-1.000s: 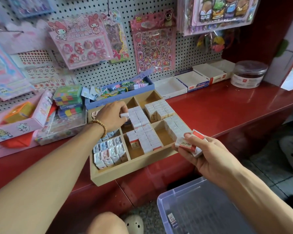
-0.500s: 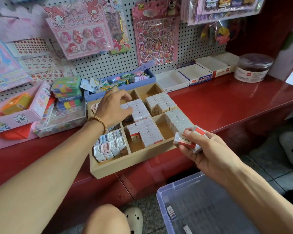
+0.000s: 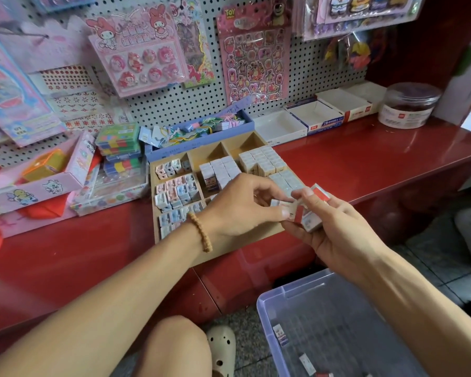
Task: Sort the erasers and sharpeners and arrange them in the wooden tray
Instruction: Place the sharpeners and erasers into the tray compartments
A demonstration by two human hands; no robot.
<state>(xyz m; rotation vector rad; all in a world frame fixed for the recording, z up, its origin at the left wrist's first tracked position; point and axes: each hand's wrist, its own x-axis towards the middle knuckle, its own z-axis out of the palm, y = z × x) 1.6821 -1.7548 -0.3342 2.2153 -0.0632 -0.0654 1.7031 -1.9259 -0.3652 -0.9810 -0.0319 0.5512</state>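
Right hand [image 3: 335,227] grips a small stack of red-and-white erasers [image 3: 312,210] just above the front right corner of the wooden tray [image 3: 172,156]. Left hand [image 3: 239,205] pinches one eraser off that stack between thumb and fingers, bead bracelet [image 3: 200,231] on the wrist. Tray sits on the red shelf [image 3: 378,156]: sharpeners [image 3: 177,189] in the left compartments, boxed erasers in the middle and right. Clear plastic bin [image 3: 264,308] on the floor below holds a few loose erasers.
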